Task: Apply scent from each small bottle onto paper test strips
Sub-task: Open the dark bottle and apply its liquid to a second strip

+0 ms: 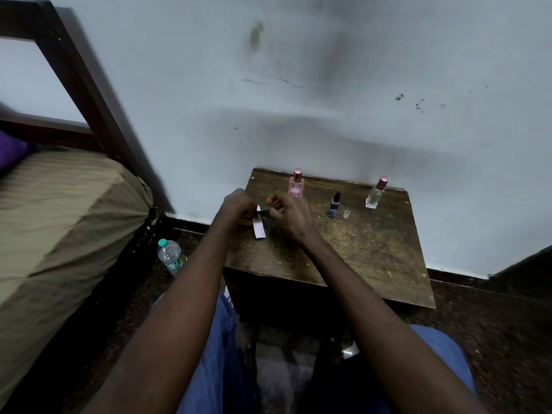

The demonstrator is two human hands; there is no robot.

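Observation:
My left hand (pixel 236 204) and my right hand (pixel 288 215) meet over the left part of a small wooden table (pixel 358 252). A white paper strip (pixel 259 228) reaches down from between them; my left hand's curled fingers hold its top end. My right hand pinches a small dark object (pixel 264 215) against the strip; what it is cannot be told. Behind my right hand stands a pink bottle (pixel 296 186). A small dark blue bottle (pixel 334 204) stands open with a clear cap (pixel 346 214) beside it. A clear bottle with a pink cap (pixel 375 195) is at the back right.
The table stands against a pale wall (pixel 298 100). A bed with an olive cover (pixel 59 222) and a dark wooden frame is on the left. A plastic water bottle (pixel 170 255) stands on the floor between bed and table. My knees in blue jeans (pixel 215 354) are below.

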